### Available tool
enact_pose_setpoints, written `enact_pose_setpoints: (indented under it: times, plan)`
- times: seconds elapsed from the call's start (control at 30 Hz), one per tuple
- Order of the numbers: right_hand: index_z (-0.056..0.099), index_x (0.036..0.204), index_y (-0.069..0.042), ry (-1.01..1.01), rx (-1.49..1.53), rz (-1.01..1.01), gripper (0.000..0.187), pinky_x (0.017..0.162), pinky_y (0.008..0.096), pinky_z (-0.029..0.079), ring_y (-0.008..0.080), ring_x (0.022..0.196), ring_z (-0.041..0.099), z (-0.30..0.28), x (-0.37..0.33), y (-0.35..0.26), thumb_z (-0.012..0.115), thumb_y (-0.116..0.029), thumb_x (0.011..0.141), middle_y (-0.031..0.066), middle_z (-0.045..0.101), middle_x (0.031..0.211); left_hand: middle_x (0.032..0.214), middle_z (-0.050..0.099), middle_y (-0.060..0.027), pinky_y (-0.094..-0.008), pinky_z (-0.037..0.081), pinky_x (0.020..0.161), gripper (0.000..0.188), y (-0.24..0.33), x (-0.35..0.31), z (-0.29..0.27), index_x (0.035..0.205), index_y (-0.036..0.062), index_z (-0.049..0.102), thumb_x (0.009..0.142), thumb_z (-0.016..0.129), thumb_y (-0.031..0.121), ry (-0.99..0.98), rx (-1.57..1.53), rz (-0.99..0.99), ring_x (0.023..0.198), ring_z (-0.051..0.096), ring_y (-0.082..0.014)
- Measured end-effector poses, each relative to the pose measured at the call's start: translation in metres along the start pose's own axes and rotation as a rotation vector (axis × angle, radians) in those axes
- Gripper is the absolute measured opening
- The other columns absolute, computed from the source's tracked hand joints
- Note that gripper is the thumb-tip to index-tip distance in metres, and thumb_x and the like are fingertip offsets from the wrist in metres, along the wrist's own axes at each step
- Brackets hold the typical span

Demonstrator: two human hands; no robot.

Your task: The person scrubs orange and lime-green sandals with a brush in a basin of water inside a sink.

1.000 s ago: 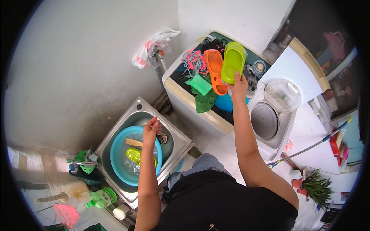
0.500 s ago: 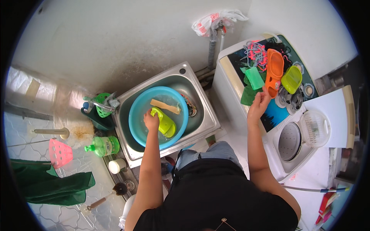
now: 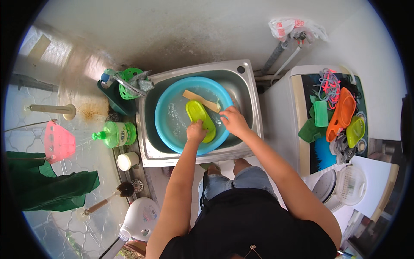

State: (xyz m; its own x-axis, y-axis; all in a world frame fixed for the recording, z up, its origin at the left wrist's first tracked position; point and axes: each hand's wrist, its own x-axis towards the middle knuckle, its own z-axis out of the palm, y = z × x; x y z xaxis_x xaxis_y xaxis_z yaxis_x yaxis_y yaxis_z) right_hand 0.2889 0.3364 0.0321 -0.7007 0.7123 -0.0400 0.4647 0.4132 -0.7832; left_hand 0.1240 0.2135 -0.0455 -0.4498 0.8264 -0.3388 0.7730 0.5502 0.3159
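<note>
A lime-green slipper (image 3: pixel 197 111) lies sole-end toward me in a round blue basin (image 3: pixel 162 137) of cloudy water. My left hand (image 3: pixel 197 131) has its fingers closed on the slipper's near part. A long, narrow wooden brush (image 3: pixel 202 101) rests beyond it, bristles at its right end. My right hand (image 3: pixel 235 122) hovers over the basin's right rim, close to that brush end. Its fingers are loosely bent and apart, and I see nothing in them.
The basin sits in a steel sink (image 3: pixel 252 108). On the washing machine (image 3: pixel 297 103) to the right lie an orange shoe (image 3: pixel 343 113), another lime-green slipper (image 3: pixel 355 131), a green sponge (image 3: pixel 320 113) and shoelaces (image 3: pixel 329 86). A green soap bottle (image 3: pixel 118 134) stands left of the sink.
My right hand has come from the orange shoe on the washing machine to the basin. My left hand has shifted from the slipper's upper end to its near part. The view has turned.
</note>
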Motion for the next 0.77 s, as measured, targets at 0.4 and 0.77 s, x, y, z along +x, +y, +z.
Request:
enact_pose_setpoints:
  times: [0.4, 0.77]
  plan:
    - [0.028, 0.148, -0.021, -0.36, -0.52, 0.042, 0.079, 0.1, 0.05, 0.039, 0.0332, 0.124, 0.039, 0.127, 0.102, 0.057, 0.066, -0.01, 0.08, 0.0129, 0.043, 0.131, 0.069, 0.065, -0.0099, -0.0359, 0.049, 0.055, 0.048, -0.026, -0.067, -0.089, 0.086, 0.0035, 0.059, 0.068, 0.082, 0.042, 0.805, -0.321, -0.486, 0.059, 0.063, -0.0269]
    - [0.031, 0.147, -0.028, -0.304, -0.095, -0.018, 0.075, 0.082, 0.0444, 0.05, 0.0378, 0.098, 0.06, 0.112, 0.072, 0.031, 0.064, -0.012, 0.081, 0.0166, 0.048, 0.116, 0.089, 0.07, -0.0146, -0.0296, 0.049, 0.072, 0.048, -0.082, -0.088, -0.077, 0.099, -0.003, 0.067, 0.08, 0.075, 0.041, 0.812, -1.047, -0.919, 0.078, 0.065, -0.0213]
